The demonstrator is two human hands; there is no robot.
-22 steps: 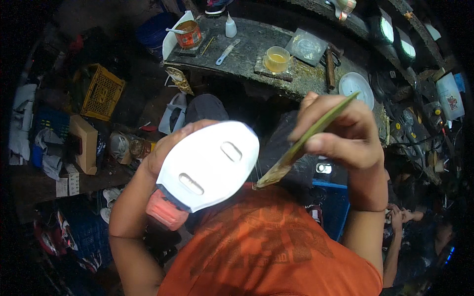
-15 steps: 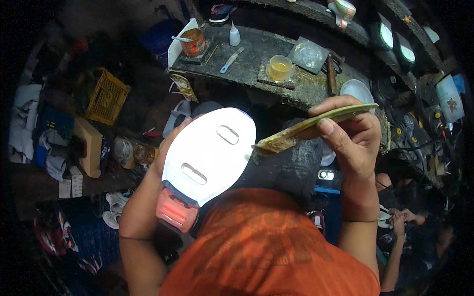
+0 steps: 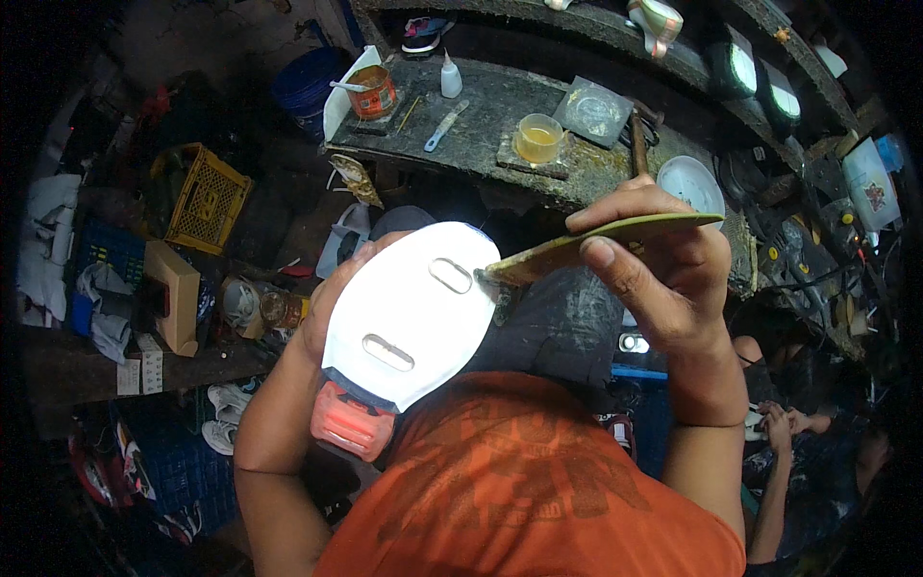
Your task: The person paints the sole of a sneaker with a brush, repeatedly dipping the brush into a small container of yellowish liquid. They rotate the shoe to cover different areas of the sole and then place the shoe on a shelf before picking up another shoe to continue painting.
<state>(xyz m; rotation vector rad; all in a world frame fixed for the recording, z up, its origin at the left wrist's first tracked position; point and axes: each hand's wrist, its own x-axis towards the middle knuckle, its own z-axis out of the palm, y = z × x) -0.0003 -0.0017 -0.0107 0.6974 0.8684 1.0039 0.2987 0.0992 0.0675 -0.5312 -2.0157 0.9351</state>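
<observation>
A bright white, rounded shoe-sole-shaped piece (image 3: pixel 411 306) with two oblong slots lies tilted in front of my chest. A dark band and a red block (image 3: pixel 353 421) show at its near end. My left hand (image 3: pixel 322 313) is closed round its left edge from behind; most of the fingers are hidden. My right hand (image 3: pixel 663 264) pinches a flat yellow-green strip (image 3: pixel 615 235) between thumb and fingers. The strip's narrow, crusted dark tip meets the white piece's right edge, beside the upper slot.
A dark workbench (image 3: pixel 471 125) ahead bears an orange can (image 3: pixel 373 94), a white squeeze bottle (image 3: pixel 450 77), a small knife (image 3: pixel 446 127), a cup of yellowish liquid (image 3: pixel 538 139) and a hammer (image 3: pixel 638 144). A yellow crate (image 3: pixel 209 200) stands left. Another person's hands (image 3: pixel 781 423) are at right.
The strip's tip has moved up and slightly left along the white piece's edge, towards the upper slot. My right hand has shifted left, and the white piece sits slightly lower.
</observation>
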